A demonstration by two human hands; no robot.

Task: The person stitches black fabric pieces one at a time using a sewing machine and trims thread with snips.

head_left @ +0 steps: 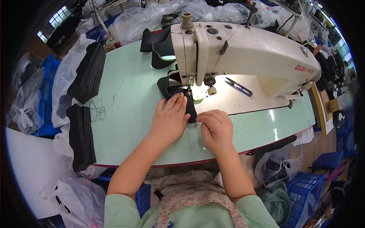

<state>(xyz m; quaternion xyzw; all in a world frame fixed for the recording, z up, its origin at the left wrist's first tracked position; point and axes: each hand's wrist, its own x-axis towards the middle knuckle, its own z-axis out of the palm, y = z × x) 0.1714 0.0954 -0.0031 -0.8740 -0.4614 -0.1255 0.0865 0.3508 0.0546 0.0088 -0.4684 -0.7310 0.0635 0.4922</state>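
A cream sewing machine stands on a pale green table. A black fabric piece lies under its needle area. My left hand lies flat on the near part of this fabric, fingers spread and pointing toward the needle. My right hand has its fingers curled and pinches the fabric's near right edge just beside the left hand. Most of the fabric under the hands is hidden.
Two stacks of black cut pieces sit along the table's left edge. Loose thread lies near them. Thread snips rest on the machine bed. More black pieces lie behind the machine. Plastic bags and blue crates surround the table.
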